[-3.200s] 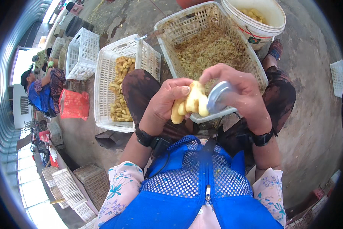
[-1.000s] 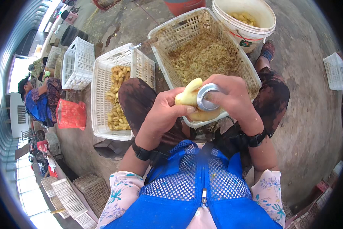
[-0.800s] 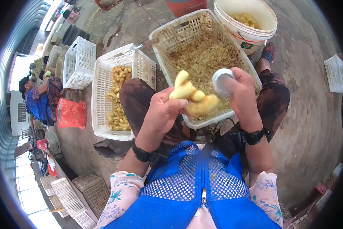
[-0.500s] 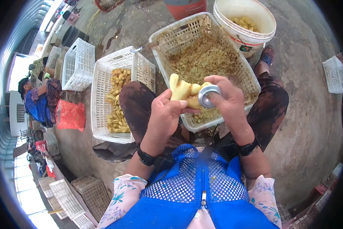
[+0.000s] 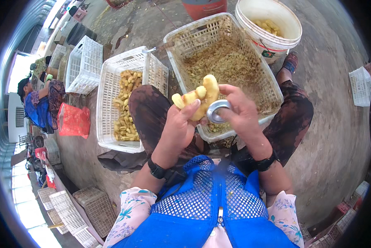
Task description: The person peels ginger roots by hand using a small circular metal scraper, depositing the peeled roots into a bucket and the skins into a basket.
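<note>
A pale yellow ginger root [image 5: 210,90] with several knobs is gripped between the thumb and fingers of my left hand [image 5: 181,123]. My right hand [image 5: 244,110] is closed on a round silver metal ring-shaped tool [image 5: 216,111], held against or just beside the root's right side; I cannot tell if they touch. Both hands are over the near part of a dirty white crate [image 5: 272,100] that holds brown and greenish peel scraps [image 5: 218,62]. At my left knee stands another white crate [image 5: 104,103] with many peeled ginger pieces [image 5: 125,124].
A white bucket [image 5: 276,43] with ginger pieces stands beyond the scrap crate, beside a red and grey bucket [image 5: 205,9]. An empty white crate [image 5: 84,66] and a red bag [image 5: 73,120] lie left, near a seated person [image 5: 41,99]. More crates [image 5: 72,211] are stacked lower left.
My left hand has turned the ginger root so that another knob points up. The right hand with the metal tool has shifted slightly left and down.
</note>
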`<action>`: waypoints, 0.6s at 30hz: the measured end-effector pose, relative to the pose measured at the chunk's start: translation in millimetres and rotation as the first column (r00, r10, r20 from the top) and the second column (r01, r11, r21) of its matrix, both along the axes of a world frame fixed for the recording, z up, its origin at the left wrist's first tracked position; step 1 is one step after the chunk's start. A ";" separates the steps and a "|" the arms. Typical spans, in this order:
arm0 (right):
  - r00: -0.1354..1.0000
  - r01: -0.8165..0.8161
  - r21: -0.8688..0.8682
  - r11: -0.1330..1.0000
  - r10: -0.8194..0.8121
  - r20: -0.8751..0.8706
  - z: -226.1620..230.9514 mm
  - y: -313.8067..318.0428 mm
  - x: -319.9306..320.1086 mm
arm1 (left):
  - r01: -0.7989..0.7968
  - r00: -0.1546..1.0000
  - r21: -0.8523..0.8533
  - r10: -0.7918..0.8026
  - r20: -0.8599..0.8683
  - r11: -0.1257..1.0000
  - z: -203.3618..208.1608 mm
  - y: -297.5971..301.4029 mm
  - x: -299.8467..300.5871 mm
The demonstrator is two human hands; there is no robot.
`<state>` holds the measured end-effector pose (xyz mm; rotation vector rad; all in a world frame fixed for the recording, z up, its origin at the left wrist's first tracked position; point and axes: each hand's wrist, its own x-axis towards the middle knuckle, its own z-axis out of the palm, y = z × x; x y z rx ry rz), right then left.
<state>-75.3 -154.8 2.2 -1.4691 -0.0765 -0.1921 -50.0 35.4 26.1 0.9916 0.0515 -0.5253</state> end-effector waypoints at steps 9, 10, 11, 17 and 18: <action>0.987 -0.003 -0.106 0.994 -0.014 -0.162 9.2 -14.9 10.3 | 0.020 0.990 0.277 -0.058 0.127 0.961 6.9 3.3 -6.9; 0.987 -0.005 -0.105 0.994 -0.012 -0.163 7.6 -18.5 12.0 | 0.044 0.994 0.251 -0.067 0.083 0.967 9.0 4.0 -4.7; 0.978 0.004 -0.095 0.996 -0.024 -0.206 7.6 -22.3 13.8 | 0.070 0.996 0.222 -0.081 0.040 0.972 11.5 4.6 -1.9; 0.939 0.123 0.338 0.933 0.001 -0.345 -4.9 -34.0 22.1 | 0.051 0.997 -0.017 -0.052 -0.056 0.999 17.7 19.8 4.6; 0.939 0.122 0.338 0.933 0.002 -0.345 -6.8 -33.6 21.0 | 0.050 0.997 -0.017 -0.051 -0.056 0.999 17.0 20.4 4.4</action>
